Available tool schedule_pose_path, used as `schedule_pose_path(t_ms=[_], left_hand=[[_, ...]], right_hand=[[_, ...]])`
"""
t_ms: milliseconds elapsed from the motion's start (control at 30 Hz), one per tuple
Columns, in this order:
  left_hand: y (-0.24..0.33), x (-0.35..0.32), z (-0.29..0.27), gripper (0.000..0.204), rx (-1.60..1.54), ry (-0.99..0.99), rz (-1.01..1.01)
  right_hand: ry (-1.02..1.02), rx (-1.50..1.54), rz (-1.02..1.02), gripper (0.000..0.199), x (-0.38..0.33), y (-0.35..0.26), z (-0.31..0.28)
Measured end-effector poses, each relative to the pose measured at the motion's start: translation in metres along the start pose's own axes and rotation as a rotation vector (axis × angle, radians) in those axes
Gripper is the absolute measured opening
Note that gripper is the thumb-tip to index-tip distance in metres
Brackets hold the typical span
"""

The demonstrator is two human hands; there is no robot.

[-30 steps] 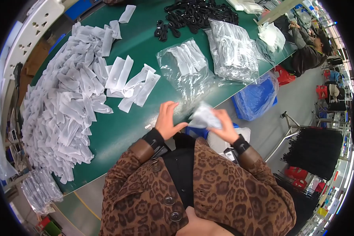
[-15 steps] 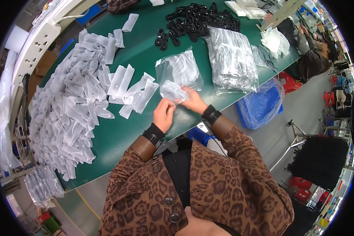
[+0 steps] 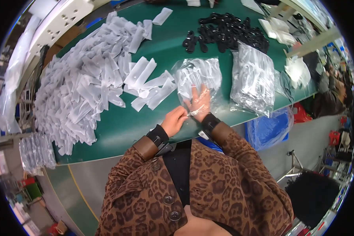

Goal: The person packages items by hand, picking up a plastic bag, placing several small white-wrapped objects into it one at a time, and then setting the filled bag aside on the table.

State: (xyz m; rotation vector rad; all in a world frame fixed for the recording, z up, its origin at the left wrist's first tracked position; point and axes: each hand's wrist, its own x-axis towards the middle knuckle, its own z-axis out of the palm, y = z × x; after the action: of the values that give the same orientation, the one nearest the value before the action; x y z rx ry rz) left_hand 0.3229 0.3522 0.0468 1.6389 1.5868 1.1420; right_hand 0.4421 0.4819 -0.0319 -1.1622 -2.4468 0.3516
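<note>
A head-worn fisheye looks steeply down, close above the leopard-print jacket, facing out over the green worktop, its round rim bending straight edges

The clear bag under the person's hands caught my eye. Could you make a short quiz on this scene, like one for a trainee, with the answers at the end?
1. True or false: the right hand is inside the clear bag, among or against the white packets there.
2. Which colour are the coiled bundles on the far side of the table?
A) red
B) black
C) yellow
3. Fill in: seen by the person, the big pile of white packets lies to the ____ of the clear bag.

Key: 1. True. 2. B. 3. left.
</note>
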Motion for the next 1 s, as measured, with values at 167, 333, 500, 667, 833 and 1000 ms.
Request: schedule_pose_path(t_ms=[167,333,500,667,833,1000], left_hand=[[-0.002,0.002,0.016,0.014,-0.08,-0.169,-0.014],[-0.018,0.003,-0.001,0.024,0.197,0.015,0.022],[-0.078,-0.022,-0.056,0.042,0.853,0.593,-0.276],[-0.135,-0.055,-0.086,0.032,0.594,0.471,-0.368],[-0.123,-0.07,-0.094,0.013,0.431,0.565,-0.344],[-0.041,-0.076,-0.133,0.005,0.402,0.728,-0.31]], right_hand=[[0.109,-0.092,-0.076,0.066,0.047,0.016,0.03],[0.125,0.069,-0.155,0.068,0.058,0.018,0.014],[-0.446,0.157,-0.182,0.027,-0.025,0.054,-0.052],[-0.947,0.274,-0.18,0.021,0.007,-0.014,-0.17],[-0.352,0.496,-0.3,0.02,0.045,-0.09,-0.095],[-0.225,0.252,-0.438,0.023,0.087,-0.134,0.024]])
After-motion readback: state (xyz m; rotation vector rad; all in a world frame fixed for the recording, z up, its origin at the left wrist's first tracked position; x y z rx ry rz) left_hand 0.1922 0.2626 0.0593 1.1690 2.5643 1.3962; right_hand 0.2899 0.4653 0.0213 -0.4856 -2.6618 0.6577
